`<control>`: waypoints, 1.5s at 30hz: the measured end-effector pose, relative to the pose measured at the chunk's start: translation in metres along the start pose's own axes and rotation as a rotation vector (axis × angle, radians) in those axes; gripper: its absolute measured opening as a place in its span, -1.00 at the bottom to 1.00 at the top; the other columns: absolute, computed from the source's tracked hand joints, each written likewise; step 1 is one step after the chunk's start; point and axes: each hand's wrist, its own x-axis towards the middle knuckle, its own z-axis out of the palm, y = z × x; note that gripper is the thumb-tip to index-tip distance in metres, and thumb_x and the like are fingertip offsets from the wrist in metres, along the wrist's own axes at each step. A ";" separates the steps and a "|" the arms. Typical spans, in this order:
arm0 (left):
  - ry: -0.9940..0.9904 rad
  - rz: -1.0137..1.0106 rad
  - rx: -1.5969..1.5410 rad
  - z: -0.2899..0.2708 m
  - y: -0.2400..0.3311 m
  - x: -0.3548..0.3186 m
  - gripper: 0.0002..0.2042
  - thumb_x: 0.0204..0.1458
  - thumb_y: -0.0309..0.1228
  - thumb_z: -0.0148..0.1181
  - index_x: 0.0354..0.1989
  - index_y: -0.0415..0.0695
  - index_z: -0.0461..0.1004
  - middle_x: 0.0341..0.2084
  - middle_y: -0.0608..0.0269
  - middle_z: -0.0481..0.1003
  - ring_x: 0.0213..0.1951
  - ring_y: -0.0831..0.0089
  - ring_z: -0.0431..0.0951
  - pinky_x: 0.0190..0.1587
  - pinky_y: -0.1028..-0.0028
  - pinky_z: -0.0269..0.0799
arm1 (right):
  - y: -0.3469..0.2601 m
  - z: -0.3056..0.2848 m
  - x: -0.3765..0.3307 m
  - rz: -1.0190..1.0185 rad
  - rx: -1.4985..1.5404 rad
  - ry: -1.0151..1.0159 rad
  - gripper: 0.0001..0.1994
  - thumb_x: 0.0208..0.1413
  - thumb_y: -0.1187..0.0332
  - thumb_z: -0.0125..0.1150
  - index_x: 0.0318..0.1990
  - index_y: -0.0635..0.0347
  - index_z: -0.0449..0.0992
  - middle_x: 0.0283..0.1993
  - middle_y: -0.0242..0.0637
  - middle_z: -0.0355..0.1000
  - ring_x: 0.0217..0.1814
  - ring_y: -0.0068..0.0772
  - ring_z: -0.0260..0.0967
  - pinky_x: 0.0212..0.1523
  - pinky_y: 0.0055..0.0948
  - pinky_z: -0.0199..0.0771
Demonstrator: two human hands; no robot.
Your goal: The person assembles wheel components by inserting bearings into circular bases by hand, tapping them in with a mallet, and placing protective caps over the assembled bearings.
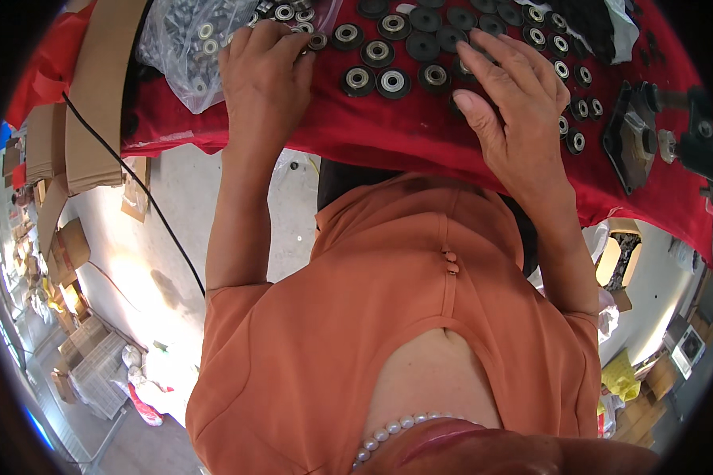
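A: What step does this look like?

B: Sorting, judging by the layout. The left hand [265,67] rests fingers-down at the mouth of a clear plastic bag of bearings [184,43], near the far left of the red-covered table [388,131]. Its fingers curl onto the small metal bearings, but whether they pinch one cannot be told.

A: And the other hand?

B: The right hand [515,99] lies flat and spread, fingers loosely apart, over the black roller wheels [388,63] laid out mid-table; it grips nothing.

A: What does the next move call for?

B: Probably a fine fingertip pinch on one bearing.

A: How do the wheels lie?

B: Flat, bores facing up, axes vertical; being round, they have no long axis. A black metal bracket [630,138] sits by the right edge.
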 end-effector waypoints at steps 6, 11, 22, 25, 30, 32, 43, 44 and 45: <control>0.058 -0.024 -0.064 0.001 -0.003 -0.010 -0.84 -0.13 -0.47 0.40 -0.32 -0.11 0.66 -0.33 0.29 0.53 -0.24 0.22 0.50 -0.19 0.26 0.36 | -0.032 0.001 0.049 -0.074 0.170 -0.044 -0.69 0.10 0.27 0.32 0.00 0.10 0.63 0.00 -0.36 0.51 0.16 -0.25 0.36 0.16 -0.20 0.15; 0.046 -0.093 0.006 -0.007 0.005 -0.010 -0.85 -0.16 -0.46 0.39 -0.36 -0.14 0.66 -0.33 0.26 0.50 -0.22 0.20 0.48 -0.17 0.23 0.34 | -0.045 0.054 0.084 -0.286 0.091 -0.154 -0.88 0.03 0.29 0.31 -0.32 0.07 0.67 -0.24 -0.34 0.48 -0.03 -0.25 0.34 0.02 -0.14 0.15; 0.029 -0.093 0.035 0.002 -0.016 -0.008 -0.87 -0.09 -0.36 0.35 -0.47 -0.16 0.62 -0.35 0.13 0.51 -0.26 0.09 0.53 -0.24 0.12 0.42 | -0.029 0.043 0.094 -0.165 0.046 -0.133 -0.85 -0.02 0.24 0.35 -0.40 0.10 0.65 -0.32 -0.23 0.51 -0.10 -0.17 0.43 -0.05 -0.10 0.25; 0.075 -0.131 0.034 -0.001 -0.013 -0.008 -0.87 -0.14 -0.41 0.39 -0.43 -0.17 0.65 -0.33 0.12 0.53 -0.24 0.09 0.54 -0.19 0.14 0.44 | 0.003 -0.028 0.069 0.122 0.234 -0.049 -0.89 -0.06 0.32 0.43 -0.40 0.08 0.63 -0.38 -0.25 0.50 -0.21 -0.16 0.46 -0.10 -0.13 0.31; 0.107 -0.117 -0.065 0.006 0.001 0.008 -0.83 -0.16 -0.39 0.43 -0.37 -0.15 0.66 -0.29 0.18 0.54 -0.20 0.15 0.55 -0.13 0.17 0.40 | 0.027 -0.060 0.017 0.336 0.081 -0.203 -0.87 -0.07 0.37 0.44 -0.35 0.11 0.63 -0.37 -0.29 0.47 -0.22 -0.17 0.42 -0.04 -0.18 0.28; 0.150 -0.055 -0.103 0.009 0.015 0.016 -0.80 -0.16 -0.38 0.44 -0.33 -0.12 0.67 -0.28 0.26 0.53 -0.17 0.21 0.54 -0.10 0.19 0.34 | 0.029 -0.049 0.003 0.245 0.023 -0.236 -0.84 -0.08 0.34 0.44 -0.31 0.09 0.63 -0.34 -0.29 0.46 -0.18 -0.18 0.38 0.00 -0.17 0.23; 0.103 0.079 -0.331 0.018 0.063 0.036 -0.81 -0.19 -0.42 0.44 -0.35 -0.13 0.65 -0.32 0.25 0.52 -0.22 0.20 0.53 -0.16 0.19 0.34 | 0.042 -0.024 -0.015 0.122 -0.214 -0.331 -0.69 0.09 0.26 0.38 0.02 -0.02 0.64 -0.01 -0.42 0.54 0.10 -0.28 0.41 0.14 -0.20 0.20; 0.098 0.119 -0.352 0.018 0.070 0.038 -0.81 -0.20 -0.48 0.45 -0.35 -0.17 0.64 -0.35 0.19 0.53 -0.27 0.18 0.54 -0.21 0.23 0.40 | 0.043 -0.021 -0.017 0.087 -0.189 -0.268 -0.70 0.08 0.26 0.38 0.00 -0.03 0.64 -0.06 -0.44 0.54 0.04 -0.29 0.41 0.10 -0.20 0.20; 0.093 0.159 -0.374 0.018 0.077 0.040 -0.80 -0.22 -0.53 0.45 -0.35 -0.22 0.63 -0.38 0.12 0.53 -0.32 0.16 0.56 -0.26 0.27 0.47 | 0.043 -0.020 -0.018 0.052 -0.164 -0.205 -0.71 0.07 0.27 0.39 -0.02 -0.04 0.64 -0.12 -0.46 0.53 -0.02 -0.31 0.42 0.07 -0.20 0.21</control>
